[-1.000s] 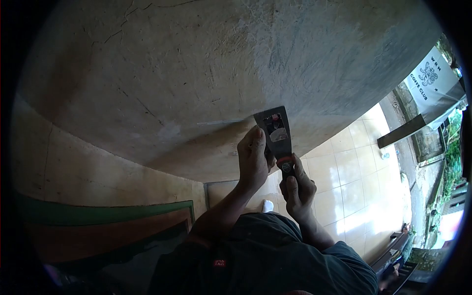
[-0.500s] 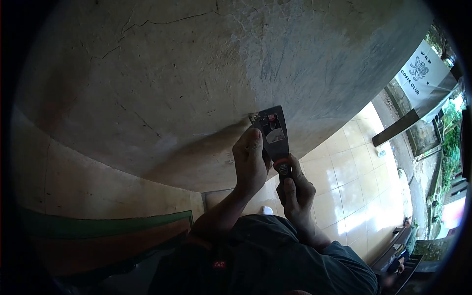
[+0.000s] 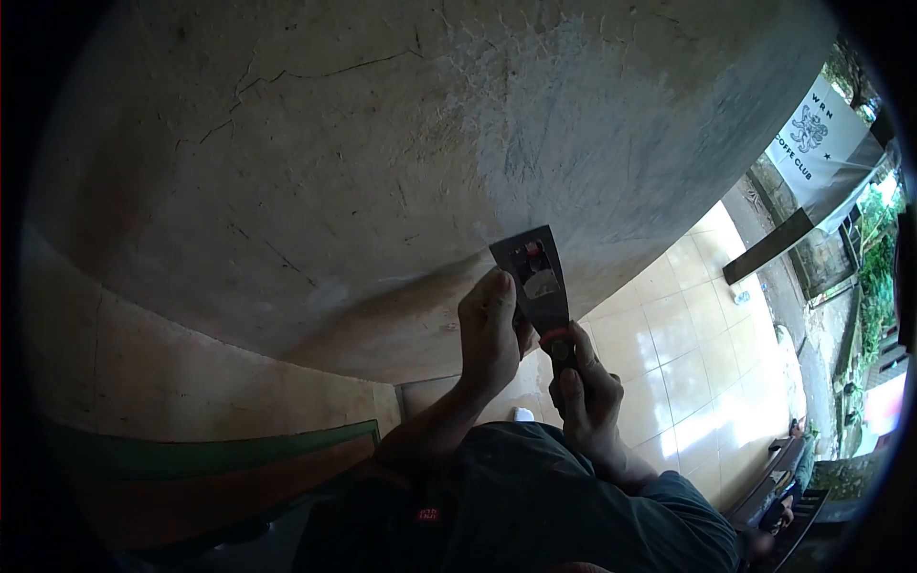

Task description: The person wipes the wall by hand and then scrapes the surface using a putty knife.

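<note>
My right hand (image 3: 589, 390) is closed around the handle of a putty knife (image 3: 546, 298), thumb lying along the near side. The knife's broad dark blade points up toward the wall (image 3: 382, 172) and carries a pale worn label. My left hand (image 3: 490, 329) is closed beside the blade, its thumb up at the blade's left edge. Its curled fingers are partly hidden behind the knife, and I cannot tell what they hold. The wall surface behind is cracked, with a rough, pale grey patch above the blade.
Glossy beige floor tiles (image 3: 683, 353) lie below and to the right. A green-edged panel (image 3: 220, 454) stands at lower left. At right hang a white printed banner (image 3: 812, 138) and a dark post (image 3: 769, 246). A person (image 3: 788, 497) is near a bench at lower right.
Both hands and the putty knife have moved slightly down and right, toward my body. The light residue seen at the blade's upper left corner no longer shows.
</note>
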A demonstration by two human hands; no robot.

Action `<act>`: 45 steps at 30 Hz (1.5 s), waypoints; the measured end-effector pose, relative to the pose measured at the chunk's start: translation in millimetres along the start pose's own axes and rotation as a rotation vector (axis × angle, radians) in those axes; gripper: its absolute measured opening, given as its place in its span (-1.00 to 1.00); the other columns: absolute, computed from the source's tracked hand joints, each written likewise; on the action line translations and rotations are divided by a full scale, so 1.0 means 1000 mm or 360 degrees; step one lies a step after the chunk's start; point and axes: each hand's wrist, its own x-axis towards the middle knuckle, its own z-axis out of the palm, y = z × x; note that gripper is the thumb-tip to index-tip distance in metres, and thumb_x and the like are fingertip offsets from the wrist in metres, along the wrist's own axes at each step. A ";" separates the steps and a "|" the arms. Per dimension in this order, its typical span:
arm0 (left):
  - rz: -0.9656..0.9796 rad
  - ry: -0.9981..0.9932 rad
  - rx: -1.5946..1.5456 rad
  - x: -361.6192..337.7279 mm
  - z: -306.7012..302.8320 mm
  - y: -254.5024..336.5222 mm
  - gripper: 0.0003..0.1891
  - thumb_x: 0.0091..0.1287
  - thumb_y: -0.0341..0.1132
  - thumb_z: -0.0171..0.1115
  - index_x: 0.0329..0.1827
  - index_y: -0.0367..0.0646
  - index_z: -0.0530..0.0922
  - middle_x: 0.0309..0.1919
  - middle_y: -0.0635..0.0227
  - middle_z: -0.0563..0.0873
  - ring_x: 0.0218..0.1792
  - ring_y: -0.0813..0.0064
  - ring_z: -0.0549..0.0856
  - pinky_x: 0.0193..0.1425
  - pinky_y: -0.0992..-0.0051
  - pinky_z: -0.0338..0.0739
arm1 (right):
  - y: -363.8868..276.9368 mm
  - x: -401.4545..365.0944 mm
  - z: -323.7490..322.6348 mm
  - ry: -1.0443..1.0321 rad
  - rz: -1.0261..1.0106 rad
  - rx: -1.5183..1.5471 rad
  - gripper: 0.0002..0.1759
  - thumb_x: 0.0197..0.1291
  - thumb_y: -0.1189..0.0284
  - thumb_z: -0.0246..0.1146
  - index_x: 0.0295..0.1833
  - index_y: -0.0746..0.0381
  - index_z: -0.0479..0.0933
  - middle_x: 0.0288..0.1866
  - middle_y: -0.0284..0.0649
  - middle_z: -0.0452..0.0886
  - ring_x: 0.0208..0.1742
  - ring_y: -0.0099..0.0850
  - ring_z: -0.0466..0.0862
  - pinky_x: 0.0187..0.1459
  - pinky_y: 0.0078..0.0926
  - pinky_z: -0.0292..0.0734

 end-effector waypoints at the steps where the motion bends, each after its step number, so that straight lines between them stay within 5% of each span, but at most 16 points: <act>1: 0.0008 -0.0002 -0.0005 0.003 0.000 -0.002 -0.63 0.51 -0.06 -0.06 -0.45 -0.09 0.34 -0.74 0.54 0.37 -0.79 0.80 0.30 -0.75 0.68 0.13 | 0.002 0.004 0.001 -0.0003 -0.0008 -0.0005 -0.48 0.33 0.61 -0.02 0.40 0.40 0.22 -0.09 -0.10 0.65 -0.50 -0.66 0.46 -0.40 -0.66 0.43; 3: 0.0081 0.0008 -0.0043 0.004 0.005 -0.002 -0.63 0.51 -0.08 -0.05 -0.46 -0.08 0.33 -0.74 0.53 0.39 -0.80 0.80 0.30 -0.76 0.69 0.12 | 0.002 0.005 0.002 0.0063 -0.0036 -0.0164 -0.48 0.40 0.45 -0.07 0.42 0.40 0.19 -0.45 -0.21 0.56 -0.62 -0.64 0.44 -0.55 -0.64 0.33; 13: 0.0061 -0.0016 0.0016 0.002 0.012 0.000 -0.63 0.52 -0.07 -0.09 -0.41 -0.12 0.38 -0.72 0.52 0.43 -0.80 0.81 0.29 -0.75 0.70 0.08 | -0.009 0.004 -0.003 0.0107 0.0075 -0.0093 -0.48 0.38 0.41 -0.05 0.39 0.40 0.23 -0.48 -0.24 0.55 -0.62 -0.64 0.44 -0.54 -0.65 0.32; 15: 0.0091 0.0027 0.0005 0.003 0.019 -0.003 -0.62 0.52 -0.06 -0.08 -0.40 -0.12 0.38 -0.72 0.52 0.43 -0.80 0.81 0.28 -0.75 0.70 0.07 | -0.021 0.007 -0.015 -0.0004 0.0175 -0.0043 -0.49 0.34 0.58 0.01 0.40 0.37 0.25 -0.10 -0.11 0.66 -0.45 -0.66 0.47 -0.34 -0.64 0.44; 22: 0.0181 0.0089 -0.0036 0.001 0.007 -0.013 -0.63 0.51 -0.03 -0.07 -0.36 -0.12 0.41 -0.70 0.57 0.45 -0.78 0.84 0.31 -0.75 0.72 0.07 | 0.010 0.006 -0.004 0.0048 -0.0046 -0.0136 -0.51 0.31 0.62 0.00 0.37 0.40 0.29 -0.41 -0.20 0.63 -0.47 -0.66 0.51 -0.38 -0.65 0.45; 30: 0.0228 0.0162 0.0210 -0.006 0.002 -0.006 -0.63 0.52 -0.06 -0.10 -0.38 -0.13 0.41 -0.66 0.53 0.46 -0.71 0.82 0.35 -0.68 0.71 0.14 | 0.005 0.006 0.001 0.0044 -0.0044 -0.0108 -0.50 0.31 0.61 0.01 0.38 0.39 0.28 -0.41 -0.20 0.63 -0.51 -0.67 0.49 -0.40 -0.66 0.45; 33: 0.0441 0.0172 0.0478 -0.019 -0.009 -0.011 -0.67 0.53 -0.19 -0.10 -0.42 -0.16 0.39 -0.61 0.46 0.48 -0.62 0.77 0.42 -0.59 0.68 0.22 | 0.010 0.008 -0.002 0.0030 -0.0023 -0.0164 -0.50 0.31 0.61 0.01 0.38 0.37 0.28 -0.38 -0.20 0.64 -0.49 -0.68 0.49 -0.39 -0.66 0.46; 35: 0.1000 0.0053 0.0766 -0.030 -0.026 -0.019 -0.75 0.51 -0.28 -0.12 -0.32 -0.21 0.39 -0.56 0.34 0.52 -0.69 0.71 0.38 -0.64 0.68 0.17 | 0.015 0.004 0.006 0.0062 -0.0019 -0.0084 -0.49 0.32 0.60 0.02 0.39 0.35 0.28 -0.35 -0.21 0.64 -0.48 -0.68 0.49 -0.39 -0.66 0.46; 38: 0.1329 -0.0130 0.1047 -0.030 -0.035 -0.019 -0.85 0.45 -0.39 -0.02 -0.30 -0.23 0.41 -0.50 0.26 0.54 -0.63 0.62 0.44 -0.60 0.63 0.24 | 0.010 0.005 0.016 0.0083 0.0031 -0.0004 -0.50 0.32 0.59 0.03 0.39 0.35 0.28 -0.33 -0.20 0.64 -0.46 -0.69 0.49 -0.37 -0.66 0.46; 42: 0.1310 -0.0332 0.1309 -0.038 -0.029 0.013 -0.90 0.39 -0.39 0.12 -0.23 -0.23 0.44 -0.41 0.22 0.59 -0.50 0.48 0.57 -0.51 0.58 0.38 | 0.006 0.006 0.016 0.0137 0.0031 -0.0029 -0.50 0.32 0.59 0.04 0.38 0.36 0.28 -0.32 -0.18 0.65 -0.44 -0.69 0.49 -0.34 -0.66 0.47; 44: 0.1750 -0.0817 0.1175 -0.025 -0.012 0.027 -0.79 0.30 -0.30 0.27 -0.16 -0.22 0.47 -0.33 0.20 0.64 -0.36 0.36 0.65 -0.31 0.51 0.51 | 0.010 0.004 0.012 0.0139 -0.0046 -0.0061 -0.49 0.32 0.58 0.05 0.39 0.36 0.27 -0.31 -0.17 0.65 -0.43 -0.67 0.51 -0.33 -0.65 0.48; 45: 0.1755 -0.0821 0.1172 -0.018 -0.003 0.033 -0.79 0.30 -0.30 0.27 -0.16 -0.22 0.47 -0.33 0.20 0.64 -0.36 0.36 0.65 -0.31 0.51 0.51 | 0.010 0.005 0.012 0.0131 -0.0134 -0.0094 -0.47 0.32 0.57 0.06 0.40 0.36 0.25 -0.30 -0.15 0.66 -0.43 -0.65 0.53 -0.32 -0.63 0.50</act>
